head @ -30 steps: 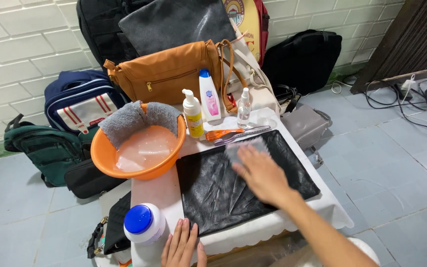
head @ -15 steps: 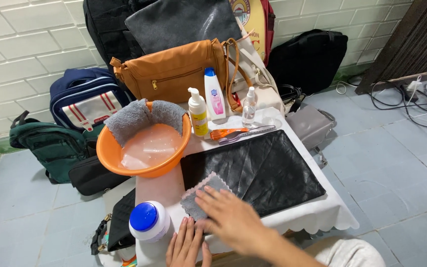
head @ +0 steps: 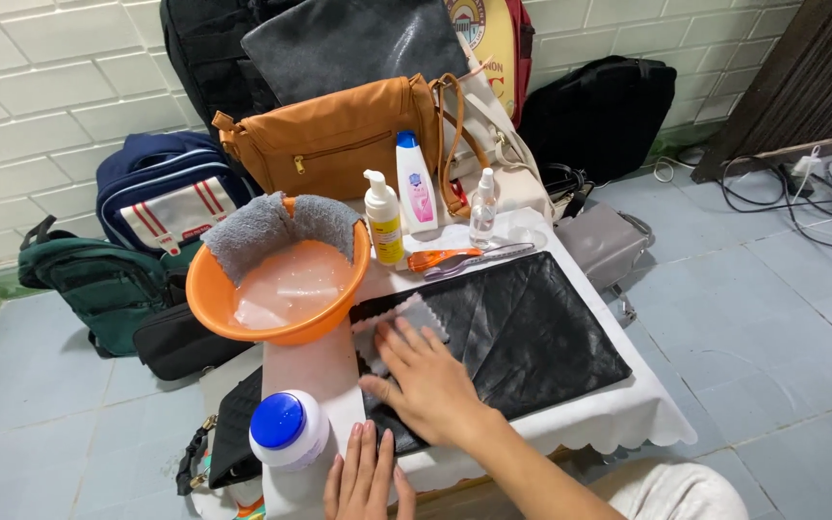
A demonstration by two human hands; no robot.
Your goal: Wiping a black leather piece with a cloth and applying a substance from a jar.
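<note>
Flat black leather bag (head: 522, 327) lying centre frame on the white table; small grey cloth (head: 416, 318) pressed flat on its upper-left part.

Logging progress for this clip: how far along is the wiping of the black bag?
Set out: orange basin of soapy water, bottles beside it. In hand: right hand presses a small cloth on the black bag at its left end; left hand rests at the table edge. The bag's right side shows no wet sheen, so probably more remains.
</note>
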